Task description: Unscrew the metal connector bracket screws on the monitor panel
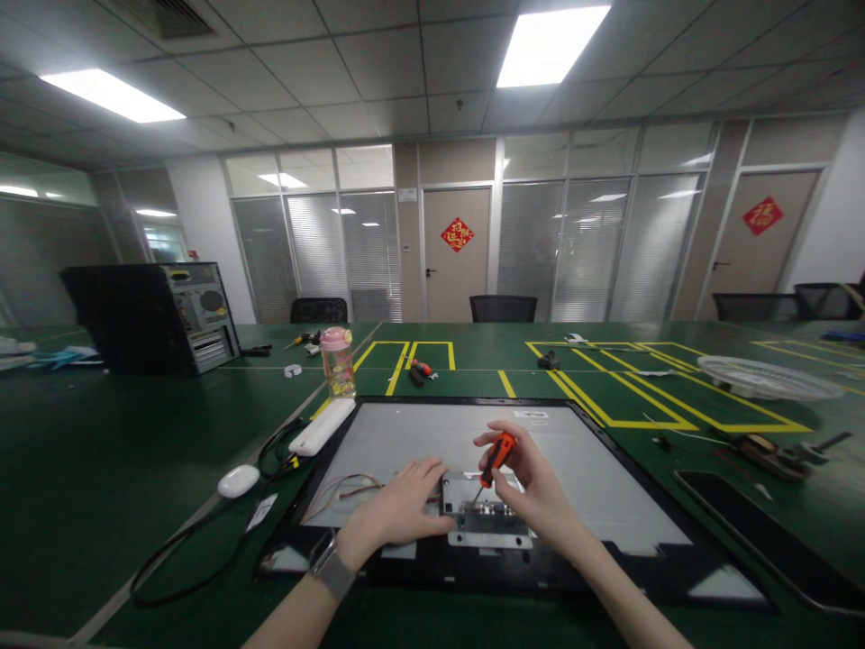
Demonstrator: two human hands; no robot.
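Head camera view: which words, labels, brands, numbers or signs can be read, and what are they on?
"福": red sign on the right door.
Red diamond on the middle door: gold characters, too blurred to read.
White label on the panel, cable tag, wall plate: too small to read.

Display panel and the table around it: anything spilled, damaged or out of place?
No spill or clear damage shows. The black cable left of the display panel sprawls in an untidy loop, and thin wires lie loosely on the panel beside the left hand.
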